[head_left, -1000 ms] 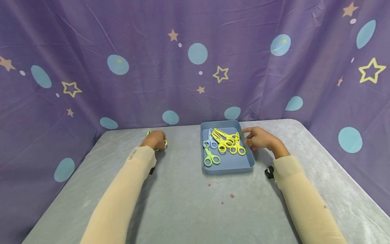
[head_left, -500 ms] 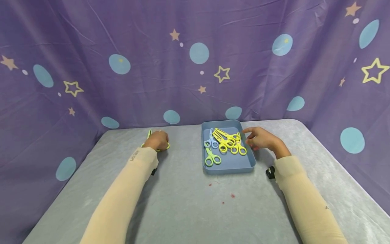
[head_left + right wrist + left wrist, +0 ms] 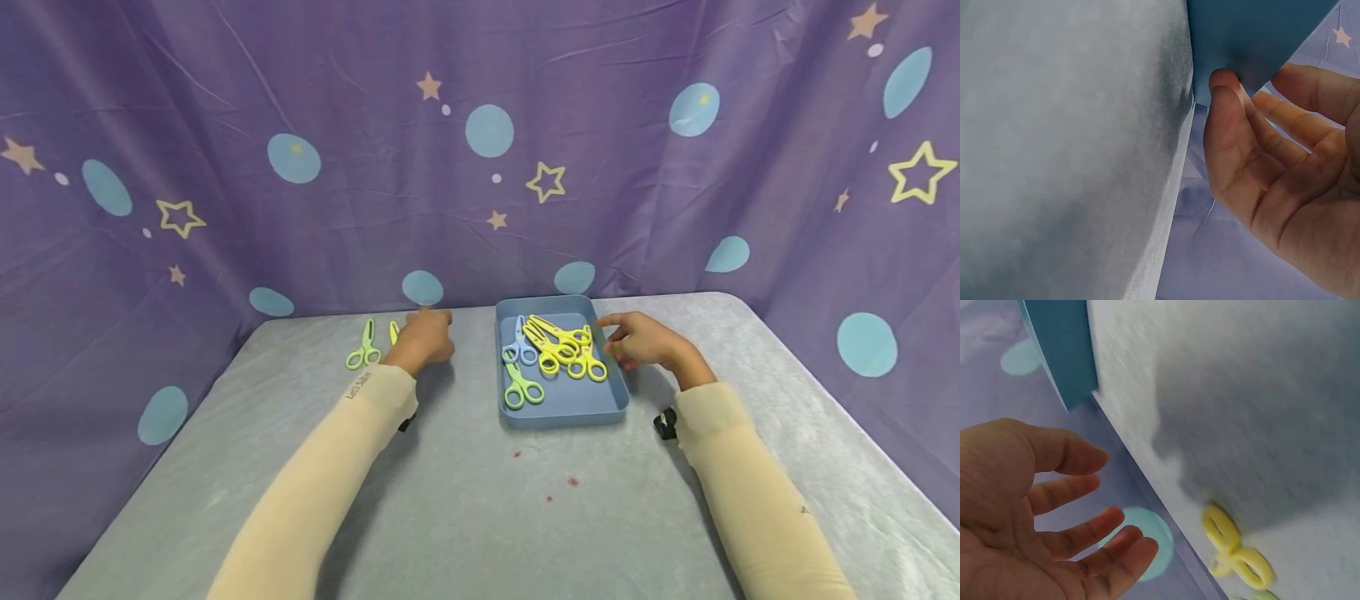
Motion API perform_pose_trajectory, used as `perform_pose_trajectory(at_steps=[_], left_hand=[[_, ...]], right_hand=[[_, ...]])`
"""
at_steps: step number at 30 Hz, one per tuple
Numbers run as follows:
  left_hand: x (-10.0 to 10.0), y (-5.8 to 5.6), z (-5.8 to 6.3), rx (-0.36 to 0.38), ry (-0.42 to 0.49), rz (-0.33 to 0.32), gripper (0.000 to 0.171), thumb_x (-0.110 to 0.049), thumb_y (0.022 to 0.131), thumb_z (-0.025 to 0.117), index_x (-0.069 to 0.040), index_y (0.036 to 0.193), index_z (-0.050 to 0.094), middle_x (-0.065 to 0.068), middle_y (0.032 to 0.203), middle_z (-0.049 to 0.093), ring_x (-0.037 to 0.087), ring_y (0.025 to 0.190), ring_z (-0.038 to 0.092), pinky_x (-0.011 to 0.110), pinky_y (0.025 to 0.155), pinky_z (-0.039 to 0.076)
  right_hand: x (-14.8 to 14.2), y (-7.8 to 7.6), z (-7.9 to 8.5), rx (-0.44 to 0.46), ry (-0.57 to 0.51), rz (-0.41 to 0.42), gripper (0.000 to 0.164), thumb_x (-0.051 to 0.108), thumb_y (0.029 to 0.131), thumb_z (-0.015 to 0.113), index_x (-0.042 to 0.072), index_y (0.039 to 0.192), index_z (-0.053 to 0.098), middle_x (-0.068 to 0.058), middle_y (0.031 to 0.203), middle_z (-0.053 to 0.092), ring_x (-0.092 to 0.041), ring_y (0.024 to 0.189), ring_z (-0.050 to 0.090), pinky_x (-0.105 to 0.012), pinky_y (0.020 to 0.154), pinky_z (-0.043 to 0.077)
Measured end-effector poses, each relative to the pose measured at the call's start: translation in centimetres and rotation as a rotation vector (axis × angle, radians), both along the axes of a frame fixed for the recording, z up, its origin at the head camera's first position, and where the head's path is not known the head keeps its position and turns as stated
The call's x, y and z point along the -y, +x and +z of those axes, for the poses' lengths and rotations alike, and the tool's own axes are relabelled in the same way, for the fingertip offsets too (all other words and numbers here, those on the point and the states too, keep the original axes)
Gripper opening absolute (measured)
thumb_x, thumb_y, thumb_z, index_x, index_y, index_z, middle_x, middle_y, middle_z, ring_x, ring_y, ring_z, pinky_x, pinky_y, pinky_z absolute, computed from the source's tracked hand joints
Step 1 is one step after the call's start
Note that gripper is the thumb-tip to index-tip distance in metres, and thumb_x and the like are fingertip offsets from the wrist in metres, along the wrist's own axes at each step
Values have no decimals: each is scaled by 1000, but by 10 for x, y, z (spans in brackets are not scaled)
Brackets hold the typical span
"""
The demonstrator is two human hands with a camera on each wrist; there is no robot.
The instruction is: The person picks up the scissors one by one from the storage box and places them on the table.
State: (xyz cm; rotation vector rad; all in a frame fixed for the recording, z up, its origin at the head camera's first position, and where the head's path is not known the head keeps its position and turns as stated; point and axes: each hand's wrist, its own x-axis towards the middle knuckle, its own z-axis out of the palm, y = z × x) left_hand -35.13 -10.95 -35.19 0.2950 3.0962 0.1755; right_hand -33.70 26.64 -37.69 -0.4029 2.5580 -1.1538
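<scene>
My left hand (image 3: 427,337) is over the table between two scissors and the tray. In the left wrist view its fingers (image 3: 1079,540) are loosely bent and hold nothing. Green scissors (image 3: 365,348) lie to the left of this hand; yellow scissors (image 3: 394,332) lie partly hidden behind it, their yellow handle loops (image 3: 1239,550) showing in the left wrist view. The right hand (image 3: 641,342) is at the blue tray (image 3: 562,410), its fingertips against the right wall. Inside the tray are light-blue scissors (image 3: 519,346), green scissors (image 3: 522,390) and several yellow scissors (image 3: 551,346).
A grey cloth covers the table (image 3: 480,517), with small red marks (image 3: 572,482) in front of the tray. Purple curtain (image 3: 390,208) with stars and blue shapes hangs behind the table and along both sides.
My left hand has let go of the yellow scissors and moved right, away from them, uncovering the green pair too. The right hand and the tray have stayed in place.
</scene>
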Motion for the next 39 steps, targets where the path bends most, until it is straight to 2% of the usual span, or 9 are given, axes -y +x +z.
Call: perform_pose_trajectory(at_steps=[6, 11, 16, 23, 31, 34, 39], left_hand=[[-25, 8, 1, -97, 33, -48, 53, -12, 91, 57, -5, 143, 55, 27, 139, 52, 50, 128, 49, 60, 95, 50], [-49, 16, 1, -167, 35, -101, 50, -15, 94, 60, -6, 144, 56, 23, 136, 54, 44, 124, 52, 57, 97, 50], [-70, 22, 1, -212, 22, -155, 49, -18, 96, 60, -9, 144, 56, 20, 133, 56, 40, 119, 54, 54, 94, 51], [-94, 30, 4, -163, 23, -228, 49, -19, 98, 59, -10, 146, 54, 20, 137, 53, 39, 123, 52, 52, 96, 50], [-116, 36, 8, -120, 24, -282, 48, -17, 97, 60, -13, 144, 56, 16, 136, 54, 36, 121, 52, 49, 92, 51], [-126, 38, 9, -76, 16, -268, 52, -19, 97, 60, -13, 148, 52, 18, 142, 49, 38, 127, 49, 49, 96, 50], [-142, 42, 7, -16, -39, -208, 62, -26, 97, 62, -13, 155, 44, 21, 153, 40, 43, 138, 42, 51, 104, 47]], right_hand=[[1, 0, 0, 4, 2, -1, 57, 3, 100, 59, -6, 152, 39, -31, 127, 61, -30, 99, 64, -42, 78, 60], [0, 0, 1, 18, -6, -5, 58, 3, 100, 59, -6, 153, 38, -34, 131, 59, -34, 104, 66, -44, 82, 60], [0, 1, 1, 20, -12, -3, 59, 3, 100, 59, -7, 154, 36, -35, 131, 58, -33, 101, 69, -44, 84, 59], [1, 1, 1, 23, -21, 4, 60, 2, 100, 59, -7, 154, 35, -35, 131, 57, -33, 102, 69, -44, 85, 59], [2, 1, 0, 25, -38, 2, 60, 0, 100, 57, -8, 155, 33, -36, 131, 57, -32, 100, 70, -45, 85, 59], [1, 0, 0, 22, -38, 0, 60, 0, 100, 57, -9, 155, 33, -36, 131, 57, -32, 100, 70, -45, 85, 59], [1, 0, -1, 16, -31, -1, 59, 0, 101, 58, -9, 154, 34, -37, 132, 57, -32, 99, 70, -43, 84, 59]])
